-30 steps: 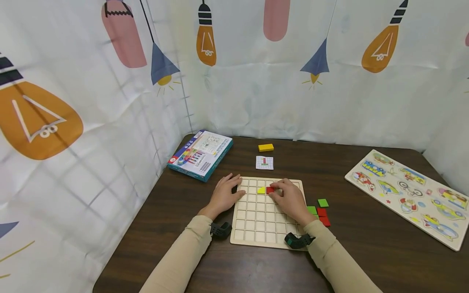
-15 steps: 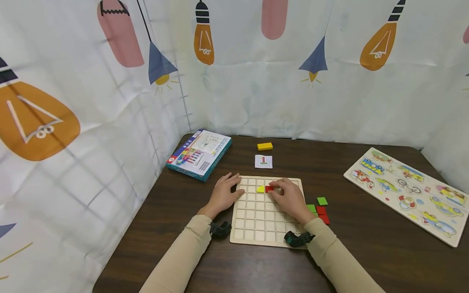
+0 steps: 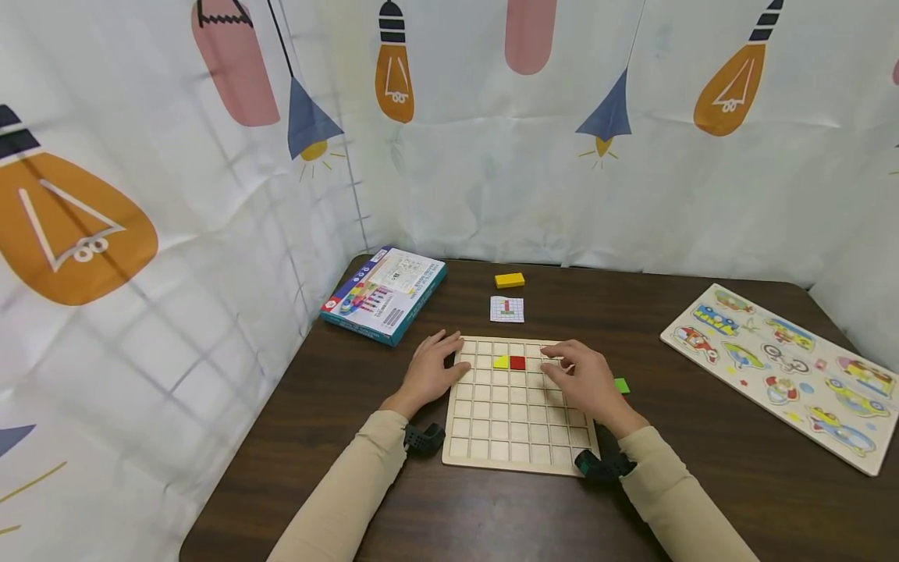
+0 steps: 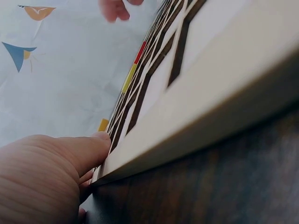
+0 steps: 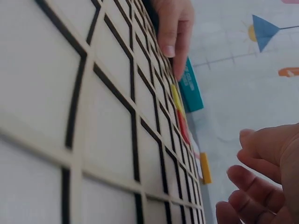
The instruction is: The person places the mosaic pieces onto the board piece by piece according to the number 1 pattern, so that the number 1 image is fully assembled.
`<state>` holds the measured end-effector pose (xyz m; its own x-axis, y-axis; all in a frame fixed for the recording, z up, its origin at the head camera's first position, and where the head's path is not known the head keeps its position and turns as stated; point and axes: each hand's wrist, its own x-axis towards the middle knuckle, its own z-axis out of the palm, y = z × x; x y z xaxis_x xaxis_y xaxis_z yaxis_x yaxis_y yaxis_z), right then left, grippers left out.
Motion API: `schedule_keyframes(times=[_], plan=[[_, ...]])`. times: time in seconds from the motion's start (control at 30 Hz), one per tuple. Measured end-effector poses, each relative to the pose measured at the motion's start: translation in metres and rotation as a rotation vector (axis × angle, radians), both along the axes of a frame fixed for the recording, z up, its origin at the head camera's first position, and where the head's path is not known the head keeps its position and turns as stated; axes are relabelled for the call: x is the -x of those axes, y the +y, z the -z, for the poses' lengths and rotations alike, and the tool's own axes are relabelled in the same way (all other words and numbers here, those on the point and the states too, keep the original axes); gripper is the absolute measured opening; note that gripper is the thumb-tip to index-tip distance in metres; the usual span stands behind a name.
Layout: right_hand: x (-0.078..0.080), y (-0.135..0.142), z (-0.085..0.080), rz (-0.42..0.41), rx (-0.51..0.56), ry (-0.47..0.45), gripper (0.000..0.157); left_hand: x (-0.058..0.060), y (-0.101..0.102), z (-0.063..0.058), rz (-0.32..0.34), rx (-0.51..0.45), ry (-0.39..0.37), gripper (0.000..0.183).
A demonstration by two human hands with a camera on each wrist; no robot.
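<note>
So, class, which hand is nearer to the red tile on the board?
Right: the right hand is just right of the red tile, not touching it; the left hand rests at the left edge of the board.

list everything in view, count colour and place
grid board: 1, pale, mid-table
yellow tile: 1, yellow, in grid board
red tile: 1 whole, red, beside it
green tile: 1, green, right of grid board, partly hidden
card: 1, white, patterned, beyond grid board
block: 1, yellow, beyond card
box: 1, teal and white, far left
picture board: 1, pale with vehicles, right
table: 1, dark brown, underneath
backdrop: 1 or more, white, behind
sleeves: 2, beige, head view's bottom
wristbands: 2, black, by sleeves
left hand: 1, bare, on grid board's left edge
right hand: 1, bare, over grid board's right part
</note>
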<state>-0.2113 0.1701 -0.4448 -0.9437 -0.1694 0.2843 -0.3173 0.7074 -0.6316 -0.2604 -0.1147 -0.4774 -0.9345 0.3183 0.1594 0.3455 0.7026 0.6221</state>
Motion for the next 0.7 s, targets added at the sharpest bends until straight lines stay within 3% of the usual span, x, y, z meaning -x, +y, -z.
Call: schedule_keyframes(times=[0.23, 0.7], plan=[[-0.01, 0.034, -0.002, 0.032, 0.013, 0.014, 0.029, -0.001, 0.0, 0.0, -0.013, 0.004, -0.008, 0.055], [-0.027, 0.091, 0.011, 0.167, -0.022, 0.055, 0.03, -0.002, 0.001, 0.001, -0.01, -0.001, -0.015, 0.055]])
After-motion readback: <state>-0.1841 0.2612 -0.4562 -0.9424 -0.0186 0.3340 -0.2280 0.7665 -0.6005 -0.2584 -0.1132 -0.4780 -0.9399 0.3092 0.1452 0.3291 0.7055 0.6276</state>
